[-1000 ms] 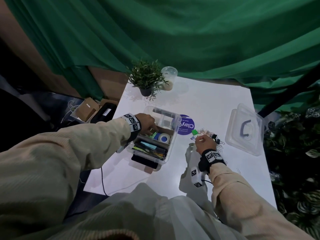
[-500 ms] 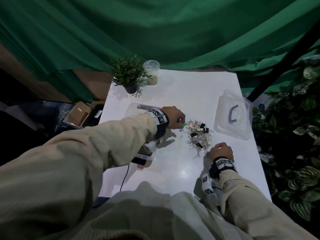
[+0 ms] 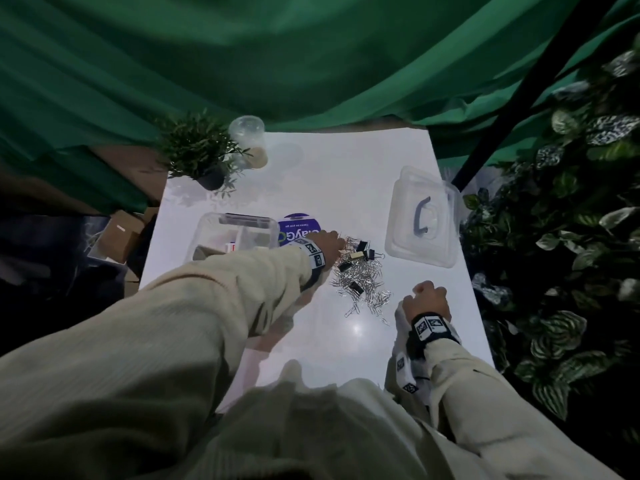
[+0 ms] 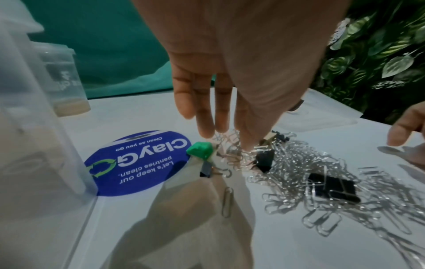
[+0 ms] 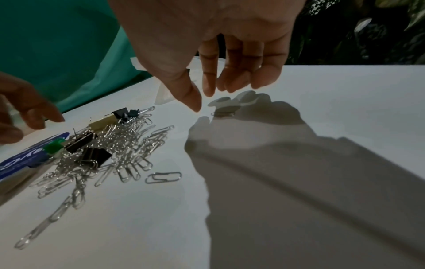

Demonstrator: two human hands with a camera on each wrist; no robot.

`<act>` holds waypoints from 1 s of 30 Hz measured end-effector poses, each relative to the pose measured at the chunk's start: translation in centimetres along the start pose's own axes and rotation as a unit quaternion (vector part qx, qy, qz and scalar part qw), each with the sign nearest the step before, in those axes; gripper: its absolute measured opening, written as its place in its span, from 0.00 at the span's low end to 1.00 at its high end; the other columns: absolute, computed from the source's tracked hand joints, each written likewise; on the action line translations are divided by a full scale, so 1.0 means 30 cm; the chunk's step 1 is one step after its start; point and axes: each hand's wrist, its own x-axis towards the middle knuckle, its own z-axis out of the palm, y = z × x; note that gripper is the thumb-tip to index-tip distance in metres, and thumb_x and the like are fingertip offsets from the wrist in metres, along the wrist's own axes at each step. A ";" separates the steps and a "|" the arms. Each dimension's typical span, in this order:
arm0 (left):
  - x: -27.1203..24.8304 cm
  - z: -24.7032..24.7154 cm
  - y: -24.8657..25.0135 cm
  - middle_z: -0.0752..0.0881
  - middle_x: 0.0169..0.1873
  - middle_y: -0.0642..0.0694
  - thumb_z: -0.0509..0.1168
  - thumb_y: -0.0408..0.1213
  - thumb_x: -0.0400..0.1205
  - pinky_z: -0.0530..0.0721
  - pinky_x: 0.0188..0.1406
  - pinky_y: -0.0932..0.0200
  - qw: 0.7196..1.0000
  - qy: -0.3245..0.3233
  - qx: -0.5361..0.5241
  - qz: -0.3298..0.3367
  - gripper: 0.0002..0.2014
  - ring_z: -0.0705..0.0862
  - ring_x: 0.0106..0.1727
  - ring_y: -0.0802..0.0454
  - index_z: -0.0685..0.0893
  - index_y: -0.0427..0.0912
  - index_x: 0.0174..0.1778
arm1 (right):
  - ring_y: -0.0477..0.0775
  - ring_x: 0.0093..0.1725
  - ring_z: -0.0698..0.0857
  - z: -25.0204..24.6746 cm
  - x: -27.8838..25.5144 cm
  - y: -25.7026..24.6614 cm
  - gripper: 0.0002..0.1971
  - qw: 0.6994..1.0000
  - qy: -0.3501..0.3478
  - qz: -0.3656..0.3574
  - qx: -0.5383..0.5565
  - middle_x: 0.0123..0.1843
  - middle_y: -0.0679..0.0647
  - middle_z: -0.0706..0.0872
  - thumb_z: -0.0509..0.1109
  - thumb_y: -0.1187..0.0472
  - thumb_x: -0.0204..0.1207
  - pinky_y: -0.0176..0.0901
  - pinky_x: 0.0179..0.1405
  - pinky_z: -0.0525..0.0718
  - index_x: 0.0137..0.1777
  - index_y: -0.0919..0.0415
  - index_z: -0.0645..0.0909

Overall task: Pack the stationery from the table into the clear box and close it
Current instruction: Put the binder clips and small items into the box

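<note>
Packing looks partly done: the clear box (image 3: 235, 233) holds some items, though the sleeve hides most. Paper clips (image 3: 363, 289) and binder clips (image 3: 360, 254) remain on the desk (image 3: 346, 174); lid (image 3: 422, 216) off. Left hand (image 4: 230, 81) reaches into them with fingers extended; right hand (image 5: 218, 54) hangs relaxed, empty.

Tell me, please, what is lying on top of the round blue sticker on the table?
A green clip overlaps the blue sticker's edge in the left wrist view. The clear box covers its left side there, so anything beneath stays hidden.
</note>
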 end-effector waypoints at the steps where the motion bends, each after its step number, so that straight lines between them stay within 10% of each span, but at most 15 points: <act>1: 0.011 0.005 0.000 0.76 0.64 0.41 0.59 0.39 0.85 0.78 0.60 0.47 1.000 0.003 -0.010 -0.004 0.18 0.78 0.66 0.40 0.74 0.44 0.71 | 0.61 0.60 0.79 0.006 0.006 -0.007 0.12 1.000 -0.014 -0.025 0.001 0.58 0.55 0.72 0.67 0.55 0.70 0.50 0.54 0.80 0.53 0.49 0.75; 16: 0.075 0.040 0.017 0.87 0.48 0.40 0.57 0.36 0.82 0.80 0.44 0.54 0.995 -0.028 -0.093 -0.004 0.08 0.85 0.48 0.40 0.82 0.41 0.49 | 0.62 0.65 0.76 0.015 0.081 -0.338 0.19 0.956 -0.033 -0.262 -0.125 0.63 0.59 0.75 0.66 0.61 0.78 0.52 0.55 0.79 0.68 0.46 0.79; 24: 0.054 0.107 -0.016 0.83 0.52 0.42 0.64 0.35 0.79 0.75 0.44 0.55 0.991 -0.041 -0.127 -0.016 0.07 0.82 0.54 0.42 0.78 0.44 0.53 | 0.62 0.63 0.78 0.068 0.092 -0.366 0.13 0.951 -0.033 -0.274 -0.140 0.62 0.58 0.77 0.68 0.56 0.78 0.50 0.53 0.78 0.62 0.52 0.82; 30: 0.037 0.099 -0.031 0.85 0.48 0.42 0.64 0.34 0.79 0.79 0.48 0.53 0.985 -0.040 -0.165 -0.032 0.05 0.83 0.49 0.41 0.75 0.48 0.43 | 0.57 0.51 0.84 0.035 0.098 -0.365 0.08 0.973 -0.019 -0.223 0.058 0.49 0.51 0.85 0.73 0.50 0.72 0.47 0.50 0.83 0.48 0.51 0.83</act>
